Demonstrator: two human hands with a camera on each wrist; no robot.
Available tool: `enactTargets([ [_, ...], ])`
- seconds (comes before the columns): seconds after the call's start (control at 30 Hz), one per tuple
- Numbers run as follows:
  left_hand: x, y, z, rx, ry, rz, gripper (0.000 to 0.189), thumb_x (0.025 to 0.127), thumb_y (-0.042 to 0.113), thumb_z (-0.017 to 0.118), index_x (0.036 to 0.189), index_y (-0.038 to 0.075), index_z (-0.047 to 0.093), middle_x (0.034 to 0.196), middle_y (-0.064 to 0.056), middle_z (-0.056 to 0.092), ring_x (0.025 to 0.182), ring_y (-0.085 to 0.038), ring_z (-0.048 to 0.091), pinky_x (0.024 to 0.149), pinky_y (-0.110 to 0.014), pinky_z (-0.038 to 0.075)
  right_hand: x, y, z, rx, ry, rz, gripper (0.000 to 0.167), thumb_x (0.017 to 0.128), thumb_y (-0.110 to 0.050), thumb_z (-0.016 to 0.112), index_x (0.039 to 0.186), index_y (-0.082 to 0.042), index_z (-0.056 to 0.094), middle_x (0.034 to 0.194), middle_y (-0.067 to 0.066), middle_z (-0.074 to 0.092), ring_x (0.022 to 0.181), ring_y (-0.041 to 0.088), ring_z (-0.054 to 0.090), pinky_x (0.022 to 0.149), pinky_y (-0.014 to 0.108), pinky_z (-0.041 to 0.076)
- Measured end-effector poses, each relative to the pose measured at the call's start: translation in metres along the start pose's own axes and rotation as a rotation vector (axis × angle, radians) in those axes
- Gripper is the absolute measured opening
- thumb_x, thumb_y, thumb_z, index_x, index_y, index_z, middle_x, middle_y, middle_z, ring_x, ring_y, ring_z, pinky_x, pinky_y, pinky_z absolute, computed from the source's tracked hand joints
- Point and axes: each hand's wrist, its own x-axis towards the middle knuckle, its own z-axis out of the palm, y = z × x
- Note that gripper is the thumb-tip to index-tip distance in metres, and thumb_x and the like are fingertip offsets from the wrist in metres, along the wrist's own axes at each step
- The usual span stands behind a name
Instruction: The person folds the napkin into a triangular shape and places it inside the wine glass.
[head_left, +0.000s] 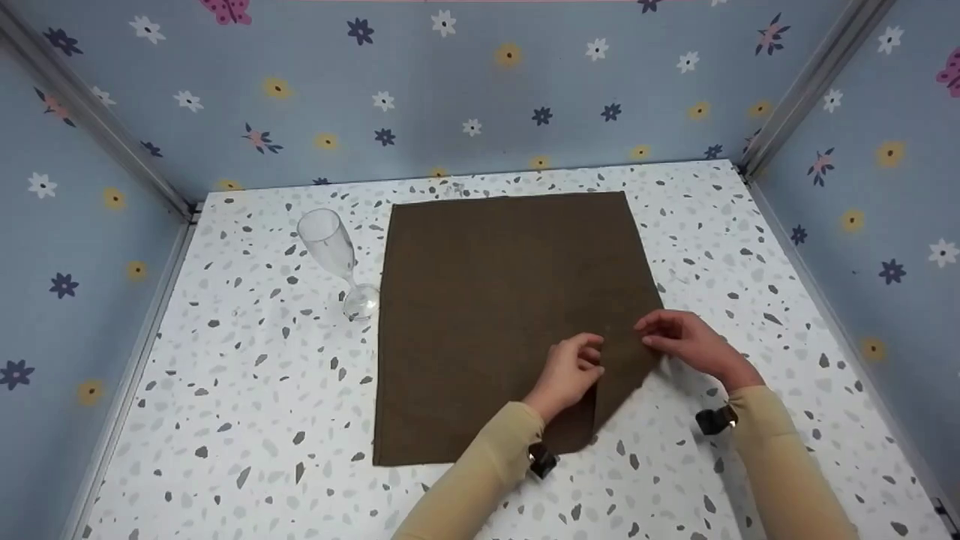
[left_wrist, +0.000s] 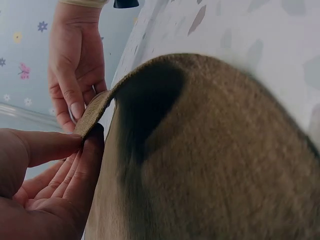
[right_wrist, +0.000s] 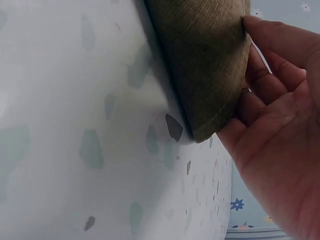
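Head view: a square brown fabric cloth point(head_left: 491, 307) is laid on the white speckled tabletop point(head_left: 247, 360). Its near-right portion is raised, edges pinched by left hand point(head_left: 564, 377) and right hand point(head_left: 699, 348); the remainder is unfolded.

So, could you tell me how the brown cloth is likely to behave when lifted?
The brown cloth is probably floppy, since its raised part curves over. It seems light for its size, as the left hand holds that part up with just a pinch.
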Motion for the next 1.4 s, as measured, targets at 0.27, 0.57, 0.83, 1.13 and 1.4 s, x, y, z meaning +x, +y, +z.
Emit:
enactTargets([
  [0.27, 0.003, -0.004, -0.017, -0.017, 0.045, -0.011, 0.038, 0.087, -0.006, 0.065, 0.123, -0.003, 0.059, 0.106, -0.016, 0.064, 0.086, -0.016, 0.065, 0.074, -0.025, 0.053, 0.012, 0.003, -0.008, -0.043, -0.033, 0.055, 0.022, 0.092, -0.012, 0.065, 0.11, 0.0, 0.064, 0.101, 0.019, 0.065, 0.081, 0.022, 0.059, 0.059, 0.033, 0.051],
  [0.57, 0.004, -0.012, -0.039, -0.031, 0.114, -0.039, 0.037, 0.087, -0.006, 0.064, 0.124, 0.002, 0.06, 0.105, -0.01, 0.064, 0.087, -0.015, 0.064, 0.074, -0.027, 0.053, 0.037, -0.007, -0.007, -0.097, -0.052, 0.012, 0.018, 0.092, -0.008, 0.064, 0.108, -0.001, 0.065, 0.101, 0.014, 0.065, 0.089, 0.021, 0.058, 0.074, 0.023, 0.047],
  [0.83, 0.009, -0.016, -0.059, -0.018, 0.158, -0.032, 0.038, 0.087, -0.006, 0.064, 0.124, 0.001, 0.059, 0.104, -0.01, 0.064, 0.087, -0.016, 0.064, 0.074, -0.028, 0.053, 0.057, -0.045, 0.003, -0.126, -0.063, 0.01, 0.017, 0.093, -0.002, 0.061, 0.108, 0.005, 0.064, 0.103, 0.019, 0.063, 0.09, 0.026, 0.055, 0.075, 0.028, 0.046],
  [1.13, 0.013, -0.019, -0.08, -0.016, 0.182, -0.054, 0.04, 0.089, -0.006, 0.062, 0.128, 0.002, 0.057, 0.108, -0.012, 0.063, 0.089, -0.016, 0.064, 0.075, -0.029, 0.053, 0.092, -0.02, 0.016, -0.168, -0.006, 0.001, 0.013, 0.093, -0.011, 0.063, 0.105, -0.007, 0.067, 0.095, 0.008, 0.064, 0.084, 0.02, 0.056, 0.074, 0.03, 0.046],
  [1.4, 0.015, -0.027, -0.098, 0.002, 0.21, -0.064, 0.04, 0.089, -0.006, 0.062, 0.128, 0.0, 0.057, 0.11, -0.015, 0.062, 0.091, -0.02, 0.063, 0.077, -0.033, 0.053, 0.111, -0.026, 0.029, -0.152, -0.004, -0.014, 0.015, 0.093, -0.004, 0.061, 0.107, -0.001, 0.066, 0.096, 0.013, 0.063, 0.087, 0.023, 0.055, 0.079, 0.035, 0.045],
])
